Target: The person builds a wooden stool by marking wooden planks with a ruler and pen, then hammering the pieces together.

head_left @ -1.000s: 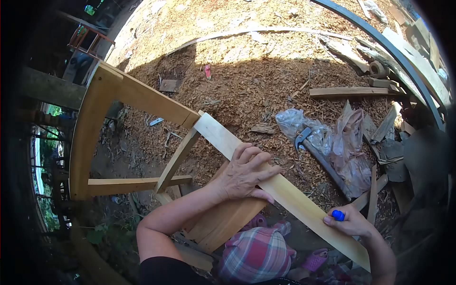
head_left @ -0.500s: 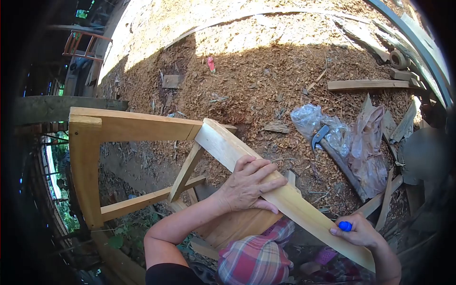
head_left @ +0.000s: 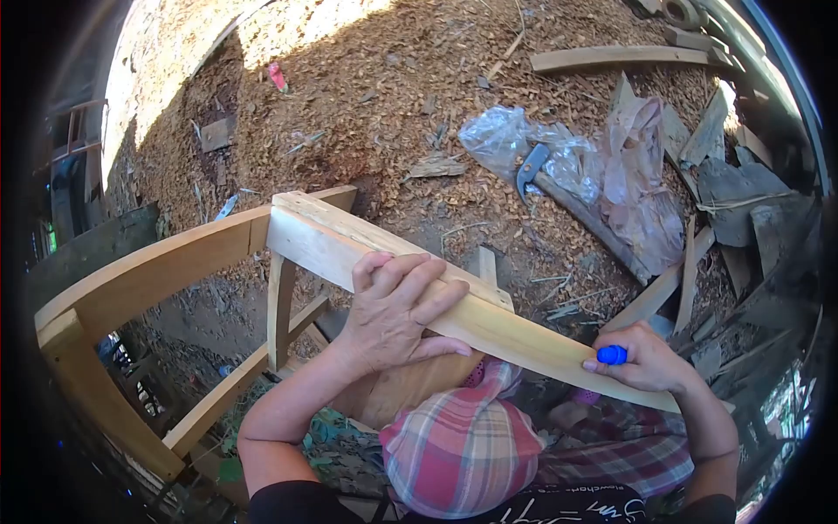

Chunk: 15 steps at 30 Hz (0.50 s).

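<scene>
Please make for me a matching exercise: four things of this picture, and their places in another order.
1. Left hand
2. Hammer
3. Plaid cloth
4. Right hand

A. By the clear plastic
B. Holding the blue-tipped object
C. Fingers spread over the pale board
D. Low in the picture, near its middle

Pairs: 1-C, 2-A, 3-D, 4-B

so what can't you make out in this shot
- Most of the blue-ended thing: head view, hidden by the right hand
- The board's face beneath the left hand: head view, covered by its fingers
- The shirt's full lettering: head view, cut off by the bottom edge
- Far left background: head view, too dark and blurred
</scene>
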### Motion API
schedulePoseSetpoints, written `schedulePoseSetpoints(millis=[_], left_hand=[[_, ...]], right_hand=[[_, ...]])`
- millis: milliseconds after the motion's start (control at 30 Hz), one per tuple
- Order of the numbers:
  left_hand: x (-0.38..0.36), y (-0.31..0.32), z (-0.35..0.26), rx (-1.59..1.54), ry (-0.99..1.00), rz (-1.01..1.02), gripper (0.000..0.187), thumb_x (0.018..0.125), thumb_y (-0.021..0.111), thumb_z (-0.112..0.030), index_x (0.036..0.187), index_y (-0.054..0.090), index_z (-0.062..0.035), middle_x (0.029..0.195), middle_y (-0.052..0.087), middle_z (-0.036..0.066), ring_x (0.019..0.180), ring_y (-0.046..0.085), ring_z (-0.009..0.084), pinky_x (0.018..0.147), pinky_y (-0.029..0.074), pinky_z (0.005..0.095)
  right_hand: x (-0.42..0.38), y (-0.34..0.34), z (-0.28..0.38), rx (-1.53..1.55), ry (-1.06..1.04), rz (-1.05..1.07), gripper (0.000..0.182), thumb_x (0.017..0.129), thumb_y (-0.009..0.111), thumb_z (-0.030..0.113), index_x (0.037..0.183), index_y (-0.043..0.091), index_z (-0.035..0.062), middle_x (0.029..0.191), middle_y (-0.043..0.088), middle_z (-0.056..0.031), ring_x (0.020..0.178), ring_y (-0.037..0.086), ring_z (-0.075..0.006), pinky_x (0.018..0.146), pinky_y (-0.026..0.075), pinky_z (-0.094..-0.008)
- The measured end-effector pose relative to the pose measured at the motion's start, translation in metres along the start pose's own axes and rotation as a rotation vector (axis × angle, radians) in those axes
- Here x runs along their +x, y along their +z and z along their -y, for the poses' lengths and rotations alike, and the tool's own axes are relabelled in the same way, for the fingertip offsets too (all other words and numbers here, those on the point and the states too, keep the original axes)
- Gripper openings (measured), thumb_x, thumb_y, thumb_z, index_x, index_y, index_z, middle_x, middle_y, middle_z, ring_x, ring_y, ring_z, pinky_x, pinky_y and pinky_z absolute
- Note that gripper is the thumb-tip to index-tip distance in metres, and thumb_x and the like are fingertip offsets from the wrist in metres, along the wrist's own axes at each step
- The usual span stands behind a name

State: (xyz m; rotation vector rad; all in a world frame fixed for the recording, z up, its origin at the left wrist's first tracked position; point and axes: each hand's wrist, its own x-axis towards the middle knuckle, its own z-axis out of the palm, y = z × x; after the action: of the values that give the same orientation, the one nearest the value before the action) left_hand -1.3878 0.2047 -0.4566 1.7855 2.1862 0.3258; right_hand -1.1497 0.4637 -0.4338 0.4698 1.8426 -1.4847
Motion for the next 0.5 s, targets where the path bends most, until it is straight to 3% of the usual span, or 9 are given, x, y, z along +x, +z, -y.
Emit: schedulePoseSetpoints(millis=[133,233,300,500], left_hand=[[0.002,-0.001,-0.001,0.049,0.041,0.048,0.071,0.071,0.060,-0.077,0.116,0.063,-0.0225,0.117,0.057,0.005,0.111,0.050,0.0252,0.101,0.023,0.0462],[-0.001,0.001,-0.001,0.066,0.024,0.083,0.067,0.073,0.054,-0.080,0.113,0.065,-0.0271,0.119,0.056,0.005,0.114,0.049,0.0240,0.103,0.021,0.0471],[-0.002,0.000,-0.001,0.098,0.036,0.068,0.074,0.069,0.058,-0.081,0.112,0.064,-0.0212,0.120,0.056,0.007,0.113,0.051,0.0277,0.102,0.024,0.0480],[-0.002,0.001,-0.001,0.139,0.070,0.089,0.076,0.070,0.057,-0.082,0.110,0.064,-0.0186,0.120,0.056,0.009,0.112,0.052,0.0294,0.099,0.027,0.0478]], right_hand=[[0.000,0.002,-0.009,0.086,-0.023,-0.035,0.023,0.086,0.069,0.025,0.081,0.065,0.0034,0.064,0.060,-0.0144,0.063,0.063,-0.0331,0.058,0.046,-0.0410],[0.000,0.003,-0.012,0.072,-0.037,0.010,0.022,0.085,0.067,0.022,0.078,0.061,0.0028,0.064,0.059,-0.0155,0.065,0.061,-0.0364,0.059,0.045,-0.0438],[-0.001,0.008,-0.014,0.095,-0.064,0.034,0.024,0.086,0.066,0.021,0.075,0.057,0.0022,0.061,0.056,-0.0154,0.064,0.060,-0.0378,0.059,0.044,-0.0456],[-0.003,0.008,-0.019,0.074,-0.066,0.017,0.025,0.086,0.066,0.023,0.075,0.057,0.0028,0.061,0.055,-0.0152,0.063,0.059,-0.0382,0.059,0.044,-0.0452]])
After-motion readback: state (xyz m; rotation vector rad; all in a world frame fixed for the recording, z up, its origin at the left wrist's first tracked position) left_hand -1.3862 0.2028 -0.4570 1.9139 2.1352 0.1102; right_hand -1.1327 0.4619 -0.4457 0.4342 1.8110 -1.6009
